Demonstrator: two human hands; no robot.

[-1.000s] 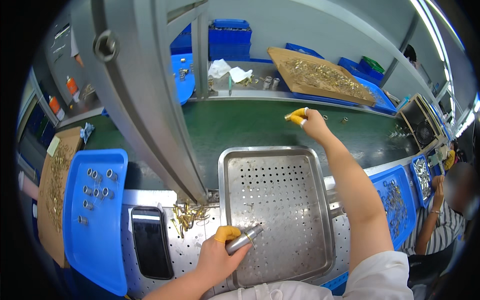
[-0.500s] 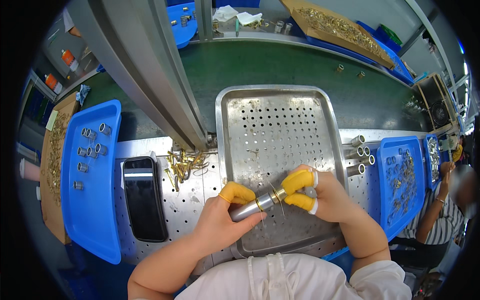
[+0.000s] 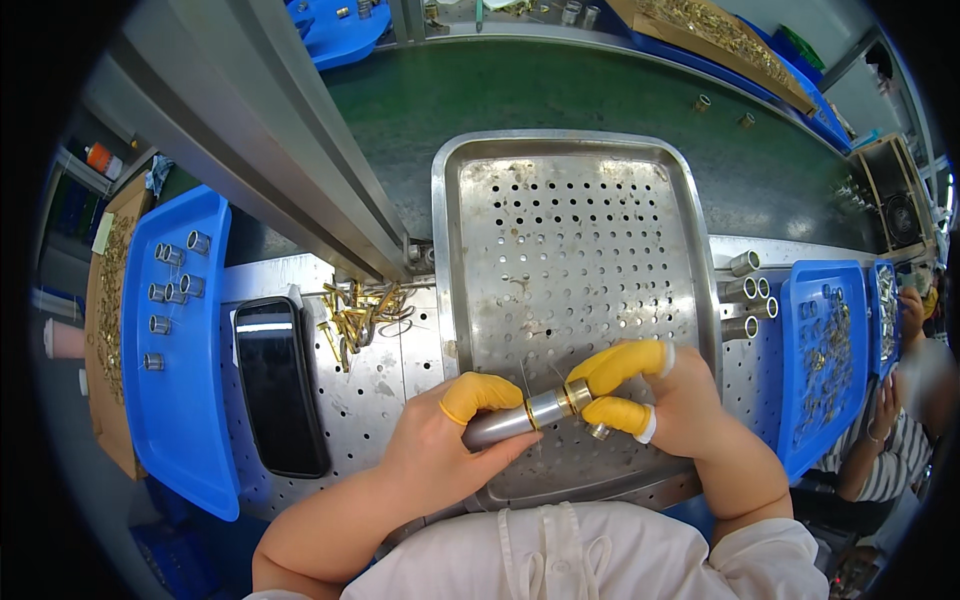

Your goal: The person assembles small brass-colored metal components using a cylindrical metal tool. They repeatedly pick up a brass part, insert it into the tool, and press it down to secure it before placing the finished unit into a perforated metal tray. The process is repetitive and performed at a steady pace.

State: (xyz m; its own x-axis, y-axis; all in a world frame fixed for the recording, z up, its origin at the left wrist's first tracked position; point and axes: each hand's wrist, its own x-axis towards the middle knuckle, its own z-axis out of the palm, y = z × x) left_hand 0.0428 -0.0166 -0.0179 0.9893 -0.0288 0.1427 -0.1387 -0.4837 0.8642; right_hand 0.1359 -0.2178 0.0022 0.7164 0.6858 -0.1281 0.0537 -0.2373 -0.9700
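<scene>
My left hand (image 3: 440, 430), with yellow covers on its fingers, is wrapped round a smooth silver metal rod (image 3: 498, 428) that slants up to the right. On the rod's far end sits a shiny metal sleeve with a brass-coloured ring (image 3: 578, 396). Yellow-covered thumb and fingers of my right hand (image 3: 660, 395) pinch that ring. Beneath the right fingers a small metal fitting (image 3: 600, 431) peeks out; whether it is gripped is unclear. Thin wires stick out near the sleeve. Both hands are over a perforated steel tray (image 3: 450, 210).
Left lie a black phone (image 3: 280, 390), brass strips (image 3: 355, 315) and a blue tray (image 3: 190, 420) of metal sleeves. Several tubes (image 3: 742, 290) and a blue tray (image 3: 795, 440) of small parts are right. A metal post (image 3: 270, 130) rises before the green belt (image 3: 520, 85). A co-worker's hand (image 3: 882, 405) is far right.
The view has shifted, moving the background. The wires that pointed down beside the sleeve now point up. A small fitting now shows under my right fingers, which stay at the ring.
</scene>
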